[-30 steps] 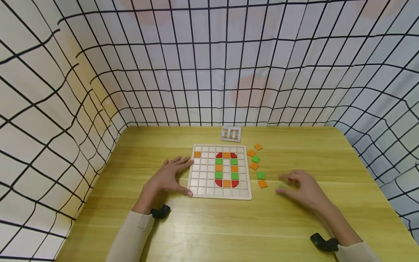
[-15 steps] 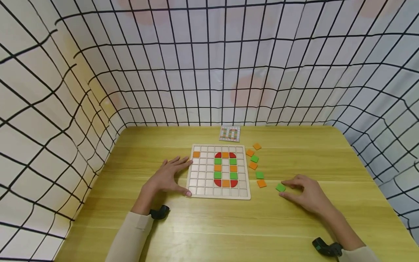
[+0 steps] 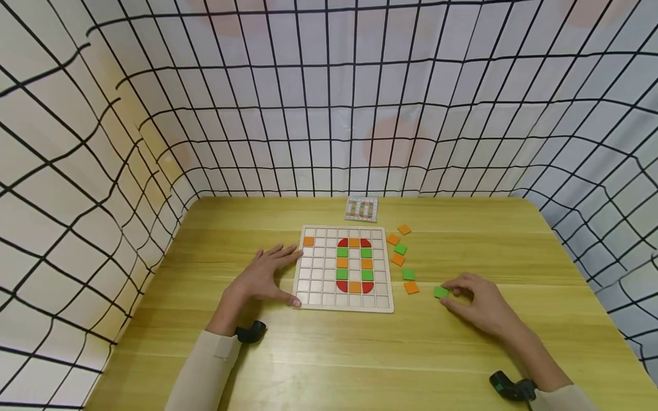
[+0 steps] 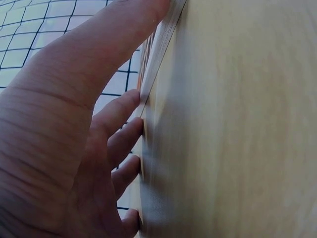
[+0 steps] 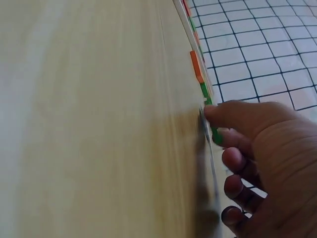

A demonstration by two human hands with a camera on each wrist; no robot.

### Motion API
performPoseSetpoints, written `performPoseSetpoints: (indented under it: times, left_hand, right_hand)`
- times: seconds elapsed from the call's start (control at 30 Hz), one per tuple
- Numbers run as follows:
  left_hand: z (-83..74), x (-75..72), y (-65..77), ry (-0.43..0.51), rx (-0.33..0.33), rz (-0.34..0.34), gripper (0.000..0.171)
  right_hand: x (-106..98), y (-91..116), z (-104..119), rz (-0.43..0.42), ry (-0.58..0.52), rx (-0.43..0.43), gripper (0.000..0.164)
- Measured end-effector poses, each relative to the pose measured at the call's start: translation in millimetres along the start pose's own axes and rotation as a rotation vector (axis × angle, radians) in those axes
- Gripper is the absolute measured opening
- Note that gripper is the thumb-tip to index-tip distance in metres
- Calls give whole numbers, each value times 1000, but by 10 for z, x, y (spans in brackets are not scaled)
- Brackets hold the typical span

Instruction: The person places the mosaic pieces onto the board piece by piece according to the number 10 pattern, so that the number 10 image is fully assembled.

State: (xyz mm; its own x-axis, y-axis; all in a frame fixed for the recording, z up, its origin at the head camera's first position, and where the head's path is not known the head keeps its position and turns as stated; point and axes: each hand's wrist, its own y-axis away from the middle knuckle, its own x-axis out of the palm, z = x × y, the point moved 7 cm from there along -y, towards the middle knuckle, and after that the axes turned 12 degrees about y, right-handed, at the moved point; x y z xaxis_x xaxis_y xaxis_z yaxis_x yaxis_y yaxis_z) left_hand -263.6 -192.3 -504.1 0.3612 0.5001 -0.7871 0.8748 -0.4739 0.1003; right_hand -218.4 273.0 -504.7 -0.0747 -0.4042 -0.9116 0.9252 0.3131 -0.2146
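Right fingers (image 3: 455,282) seemingly pinch 1 green tile (image 3: 440,292).

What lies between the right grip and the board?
In the head view, a green tile at the right grip, then an orange tile and a second green tile nearer the board.

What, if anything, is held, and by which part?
The right hand pinches a green tile by its right side; the left hand only touches the board.
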Motion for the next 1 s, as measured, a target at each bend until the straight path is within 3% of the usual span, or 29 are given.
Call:
performPoseSetpoints:
  times: [0.23,0.57,1.0]
  left_hand:
    - [-15,-17,10,-3,4,-4,121]
    - [2,-6,10,-3,4,1,120]
    - [11,4,-5,-9,6,4,120]
  right_hand:
    - [-56,-179,58,3,-4,10,22]
    - [-113,-532,224,-93,19,-82,21]
    - [85,-1080,569,-36,-110,-86,25]
